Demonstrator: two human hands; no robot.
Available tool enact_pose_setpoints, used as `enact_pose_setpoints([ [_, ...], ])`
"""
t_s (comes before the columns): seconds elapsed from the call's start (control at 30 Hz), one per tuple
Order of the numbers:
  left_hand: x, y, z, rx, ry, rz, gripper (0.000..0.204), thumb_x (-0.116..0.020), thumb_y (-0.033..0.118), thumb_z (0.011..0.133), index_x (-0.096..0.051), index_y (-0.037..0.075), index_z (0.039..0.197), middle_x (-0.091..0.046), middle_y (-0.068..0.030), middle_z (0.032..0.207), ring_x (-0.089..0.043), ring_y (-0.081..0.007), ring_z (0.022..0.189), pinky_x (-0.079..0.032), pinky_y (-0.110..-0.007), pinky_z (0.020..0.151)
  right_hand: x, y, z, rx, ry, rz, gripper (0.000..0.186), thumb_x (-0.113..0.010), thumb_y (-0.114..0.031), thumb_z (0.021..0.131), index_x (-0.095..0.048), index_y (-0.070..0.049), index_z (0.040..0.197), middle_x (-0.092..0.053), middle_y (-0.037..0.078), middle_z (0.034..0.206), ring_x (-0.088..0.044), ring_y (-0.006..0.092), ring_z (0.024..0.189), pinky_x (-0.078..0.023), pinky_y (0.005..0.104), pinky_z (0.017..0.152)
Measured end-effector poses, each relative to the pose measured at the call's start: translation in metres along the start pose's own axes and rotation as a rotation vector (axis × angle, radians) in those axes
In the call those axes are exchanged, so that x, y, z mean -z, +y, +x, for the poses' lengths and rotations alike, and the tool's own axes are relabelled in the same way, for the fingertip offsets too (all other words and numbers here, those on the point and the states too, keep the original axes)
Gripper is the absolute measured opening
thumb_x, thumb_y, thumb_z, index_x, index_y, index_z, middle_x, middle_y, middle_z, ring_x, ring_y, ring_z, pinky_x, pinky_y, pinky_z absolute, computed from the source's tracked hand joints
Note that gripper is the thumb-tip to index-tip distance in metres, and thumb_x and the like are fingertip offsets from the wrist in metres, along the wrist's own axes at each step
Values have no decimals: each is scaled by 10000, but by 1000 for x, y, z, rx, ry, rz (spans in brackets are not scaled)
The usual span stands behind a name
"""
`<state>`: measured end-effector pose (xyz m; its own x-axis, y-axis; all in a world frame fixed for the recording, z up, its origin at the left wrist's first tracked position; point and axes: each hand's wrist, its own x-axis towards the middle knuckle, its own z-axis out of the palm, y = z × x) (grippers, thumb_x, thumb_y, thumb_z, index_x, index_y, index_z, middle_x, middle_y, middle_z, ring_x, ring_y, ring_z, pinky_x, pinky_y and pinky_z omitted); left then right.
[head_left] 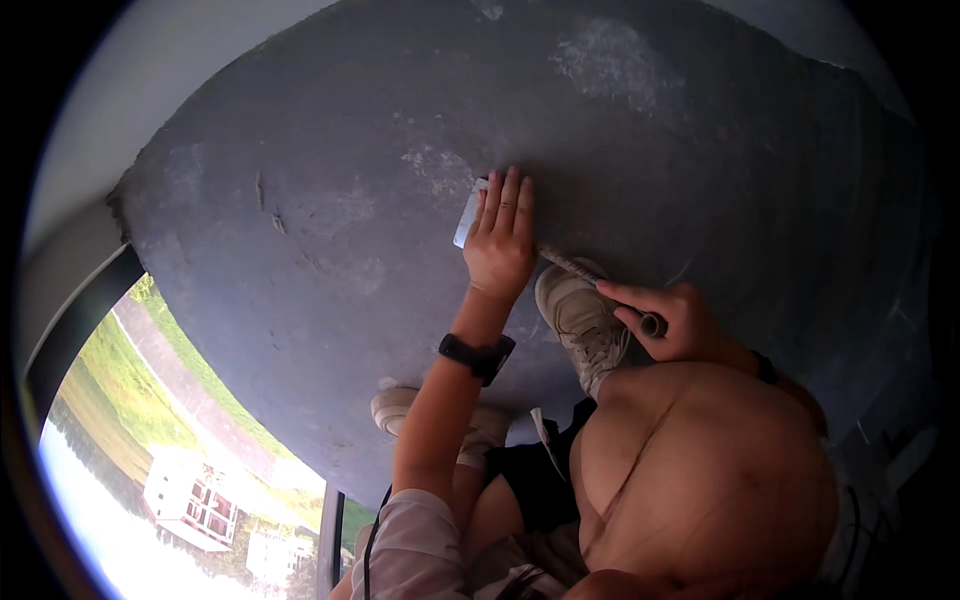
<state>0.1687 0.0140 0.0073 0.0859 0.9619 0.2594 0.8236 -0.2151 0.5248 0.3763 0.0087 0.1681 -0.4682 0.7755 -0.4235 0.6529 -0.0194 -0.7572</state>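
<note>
My left hand (500, 235) lies flat with its fingers stretched out, pressing on the light metal blade (466, 222) of what looks like a scraper. Most of the blade is hidden under the palm, and only its left edge shows against the grey floor (340, 290). From beneath that hand a thin, rough rod (565, 262) runs down to the right. My right hand (675, 318) is closed around the rod's thicker end, where a round, hollow-looking tip pokes out. How blade and rod join is covered.
My right shoe (585, 315) stands close under the rod, and my other shoe (393, 410) is farther left. Pale scuffs (620, 65) and small debris (278, 223) mark the floor. A window (200, 430) at the lower left shows grass and buildings. A pale wall (200, 85) borders the far left.
</note>
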Motion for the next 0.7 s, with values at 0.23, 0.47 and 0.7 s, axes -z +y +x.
enact_pose_setpoints([
  [0.23, -1, 1, 4, 18, 19, -16, 380, -600, 25, 834, -701, 29, 1200, -674, -145, 1308, -630, -339, 1248, -530, -452, 1033, 6, -5, 5, -2, -19, -49, 380, -727, -61, 885, -713, -141, 1256, -720, 152, 795, -676, 279, 559, -524, 358, 516],
  [0.47, 2, -31, 35, 11, 60, 2, 398, -618, 5, 818, -705, 70, 1201, -687, -93, 1297, -636, -300, 1245, -542, -442, 1026, -10, -16, 33, 24, 121, -1, 401, -731, -66, 890, -696, -139, 1283, -733, 163, 887, -720, 266, 671, -553, 336, 587],
  [0.7, 28, -71, 64, 8, 68, 77, 501, -633, -64, 767, -698, 80, 1241, -677, -83, 1323, -616, -295, 1272, -529, -449, 1046, -10, -25, 83, 166, 32, -7, 401, -760, -69, 868, -697, -106, 1262, -706, 144, 785, -676, 288, 610, -515, 348, 561],
])
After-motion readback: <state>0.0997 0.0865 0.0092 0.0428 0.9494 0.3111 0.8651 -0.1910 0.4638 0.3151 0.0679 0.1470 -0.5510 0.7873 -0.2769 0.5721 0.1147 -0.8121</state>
